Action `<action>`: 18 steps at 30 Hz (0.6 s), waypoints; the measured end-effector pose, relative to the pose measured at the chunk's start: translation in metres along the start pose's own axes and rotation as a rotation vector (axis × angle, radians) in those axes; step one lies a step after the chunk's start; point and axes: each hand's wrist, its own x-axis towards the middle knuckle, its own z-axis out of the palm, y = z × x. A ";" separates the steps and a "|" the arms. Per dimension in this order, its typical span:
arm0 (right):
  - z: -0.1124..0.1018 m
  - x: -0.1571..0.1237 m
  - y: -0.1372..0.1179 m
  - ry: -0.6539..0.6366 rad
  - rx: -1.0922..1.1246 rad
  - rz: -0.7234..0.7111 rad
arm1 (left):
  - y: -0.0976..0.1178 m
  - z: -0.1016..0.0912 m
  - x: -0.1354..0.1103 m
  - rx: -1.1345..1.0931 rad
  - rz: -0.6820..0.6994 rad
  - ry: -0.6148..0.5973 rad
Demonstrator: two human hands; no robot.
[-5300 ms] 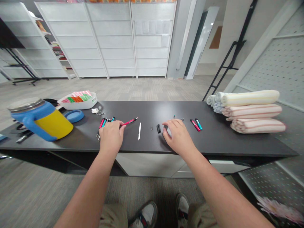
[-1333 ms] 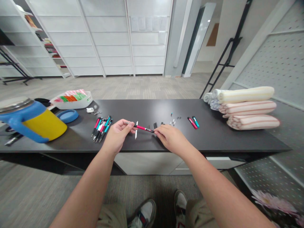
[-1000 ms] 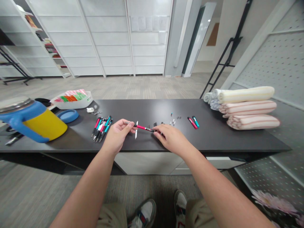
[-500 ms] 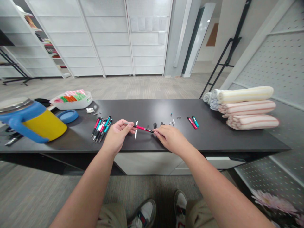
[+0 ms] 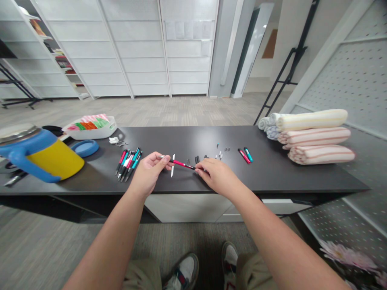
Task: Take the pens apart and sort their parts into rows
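A red pen (image 5: 182, 164) with a black end is stretched between my two hands above the dark table. My left hand (image 5: 148, 172) pinches its left end, and my right hand (image 5: 217, 174) has its fingertips closed on the black right end. Beneath the pen lie thin white sticks that look like pen refills (image 5: 172, 170). Small black tubes (image 5: 197, 158) lie just past my right fingertips, partly covered by that hand. Farther right are little whitish parts (image 5: 220, 155), a tiny teal piece (image 5: 217, 145), a red barrel (image 5: 244, 156) and a teal barrel (image 5: 248, 154).
Left of my hands, several pens (image 5: 129, 164) lie in a pile. Beyond them stand a blue and yellow jug (image 5: 57, 159), a blue lid (image 5: 85, 148) and a white basket (image 5: 105, 129) with colourful packets. Rolled towels (image 5: 320, 137) are stacked at the table's right.
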 end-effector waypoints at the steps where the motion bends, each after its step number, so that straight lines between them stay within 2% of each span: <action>1: 0.000 0.000 0.000 0.003 0.005 0.010 | 0.000 0.000 0.000 -0.001 0.001 0.001; 13: -0.002 -0.001 -0.003 0.047 0.046 0.131 | 0.002 0.001 0.001 -0.068 0.007 0.063; 18: -0.004 -0.003 0.001 0.111 0.070 0.142 | 0.002 0.001 0.001 -0.061 0.014 0.075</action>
